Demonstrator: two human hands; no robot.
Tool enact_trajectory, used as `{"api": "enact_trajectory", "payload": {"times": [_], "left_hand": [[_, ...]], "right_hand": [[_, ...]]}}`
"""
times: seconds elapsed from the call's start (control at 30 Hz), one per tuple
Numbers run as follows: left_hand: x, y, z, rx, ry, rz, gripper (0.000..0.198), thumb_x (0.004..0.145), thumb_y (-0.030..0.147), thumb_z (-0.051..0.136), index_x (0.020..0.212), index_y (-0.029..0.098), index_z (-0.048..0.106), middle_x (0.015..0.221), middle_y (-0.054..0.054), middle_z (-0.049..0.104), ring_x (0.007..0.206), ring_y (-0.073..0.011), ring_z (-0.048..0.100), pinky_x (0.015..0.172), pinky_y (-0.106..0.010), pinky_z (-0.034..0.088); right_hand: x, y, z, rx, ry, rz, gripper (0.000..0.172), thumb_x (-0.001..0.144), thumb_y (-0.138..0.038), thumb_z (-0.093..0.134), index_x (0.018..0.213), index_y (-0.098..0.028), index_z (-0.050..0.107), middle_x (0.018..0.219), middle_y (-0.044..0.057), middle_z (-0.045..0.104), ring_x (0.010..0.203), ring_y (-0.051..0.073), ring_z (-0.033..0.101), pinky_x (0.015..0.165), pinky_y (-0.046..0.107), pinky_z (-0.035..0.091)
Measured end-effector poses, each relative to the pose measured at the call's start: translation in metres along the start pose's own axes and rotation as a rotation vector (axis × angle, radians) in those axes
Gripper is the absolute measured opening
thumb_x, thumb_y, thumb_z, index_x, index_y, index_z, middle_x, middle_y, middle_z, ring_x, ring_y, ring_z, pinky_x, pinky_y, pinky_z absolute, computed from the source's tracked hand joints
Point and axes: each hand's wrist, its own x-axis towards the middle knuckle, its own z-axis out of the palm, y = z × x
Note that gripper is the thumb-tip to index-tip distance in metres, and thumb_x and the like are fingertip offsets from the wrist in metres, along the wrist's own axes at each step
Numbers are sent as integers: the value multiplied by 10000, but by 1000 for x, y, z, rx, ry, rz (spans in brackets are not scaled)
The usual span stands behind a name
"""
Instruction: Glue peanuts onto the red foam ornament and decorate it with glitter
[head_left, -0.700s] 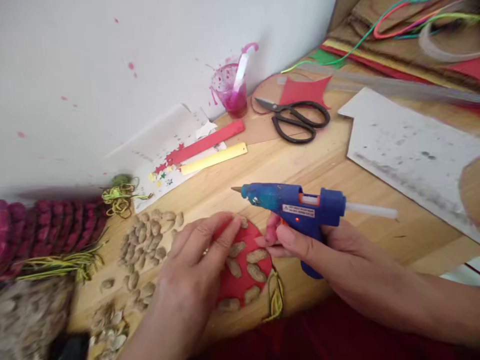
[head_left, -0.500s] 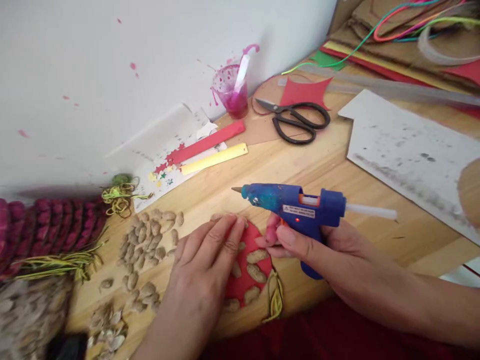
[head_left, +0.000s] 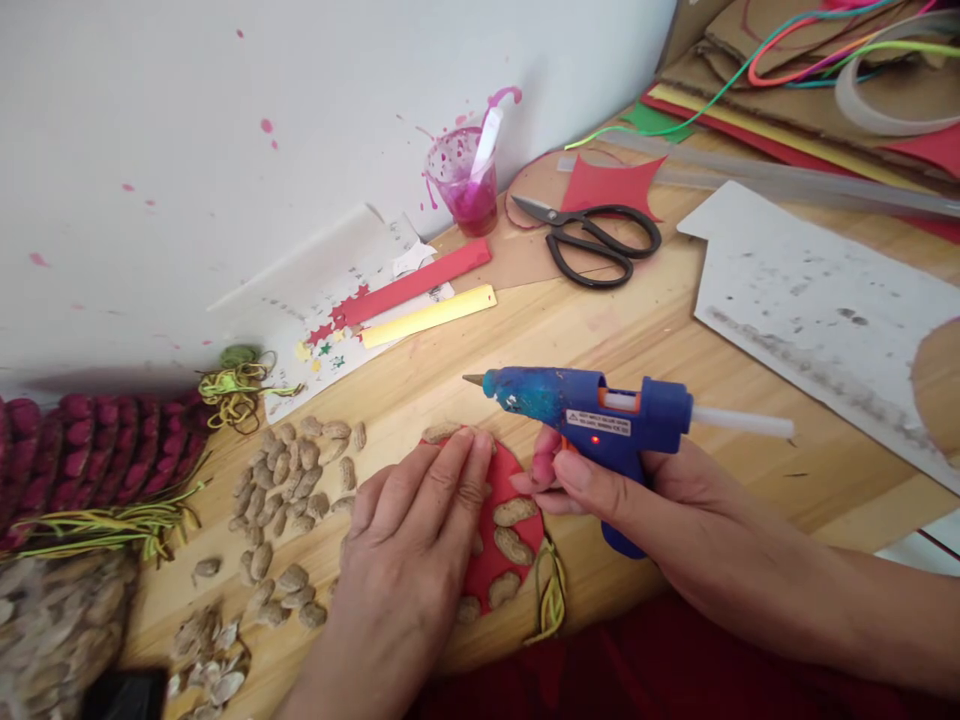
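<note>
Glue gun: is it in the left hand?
No, the right hand grips the glue gun, while the left hand lies over the red disc.

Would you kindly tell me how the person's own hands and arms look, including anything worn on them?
The left hand and right hand are ungloved, with no rings showing. The forearms are bare as far as the picture shows, with no sleeve, watch or bracelet visible. Dark red cloth below may be clothing.
</note>
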Motion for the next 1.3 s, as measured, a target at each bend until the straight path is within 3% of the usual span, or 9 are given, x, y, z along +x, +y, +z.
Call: {"api": "enact_trajectory", "payload": {"times": [0.57, 0.73, 0.83, 1.07, 1.3], "left_hand": [[-2, 4, 3, 82, 25, 22, 498, 1047, 245, 379, 1524, 118, 443, 1474, -133, 574, 1339, -275, 477, 1100, -399, 333], [-2, 3, 5, 94, 33, 47, 514, 1048, 284, 399, 1525, 97, 431, 1471, -129, 579, 1336, -283, 476, 1095, -412, 350], [-2, 1, 2, 54, 45, -9, 507, 1041, 251, 413, 1537, 150, 427, 1439, -112, 609, 1302, -271, 499, 1082, -408, 356], [-2, 0, 3, 43, 158, -145, 449, 997, 161, 481, 1426, 259, 572, 1293, -75, 701, 1182, -269, 545, 989, -428, 374], [-2, 3, 6, 2, 55, -100, 456, 1013, 223, 492, 1467, 239, 529, 1424, -70, 630, 1250, -286, 498, 1002, -428, 344]], "right_hand": [[2, 1, 0, -9, 68, 15, 150, 953, -317, 672, 1093, -310, 727, 1109, -20, 729, 1076, 176, 706, 1010, 333, 583], [5, -7, 4, -36, 46, -4, 125, 944, -355, 674, 1007, -268, 738, 1050, 1, 742, 1053, 194, 709, 998, 369, 586], [6, -13, 6, -85, 36, -4, 180, 942, -392, 672, 1037, -257, 741, 1029, 16, 754, 1041, 203, 714, 969, 380, 598], [6, -17, 7, -108, 32, -22, 233, 939, -444, 670, 1017, -235, 737, 1082, 22, 761, 1024, 195, 725, 967, 374, 603], [7, -21, 13, -79, 30, -18, 377, 933, -460, 676, 1254, -262, 677, 1152, 43, 752, 1129, 220, 708, 942, 359, 620]]}}
